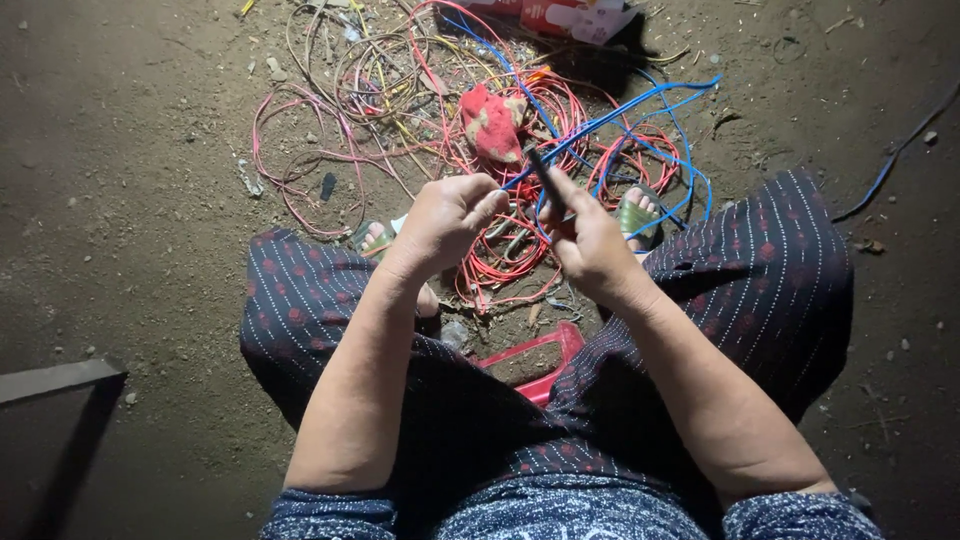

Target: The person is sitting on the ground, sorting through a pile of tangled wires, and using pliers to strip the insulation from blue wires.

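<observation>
My left hand (447, 217) is closed around a blue wire (610, 118), pinching its near end between thumb and fingers. That wire stretches away to the upper right over the ground. My right hand (585, 240) grips a thin dark tool (543, 170) whose tip touches the blue wire just beside my left fingers. Both hands hover above a tangle of red wires (510, 255) lying between my feet. The part of the tool inside my right palm is hidden.
A pile of pink, yellow and red wire loops (380, 90) spreads over the dirt ahead, with a red cloth (492, 122) on it. A red plastic stool edge (545, 350) shows under me. A red and white box (575, 18) lies at the top, and a dark board (55, 380) at left.
</observation>
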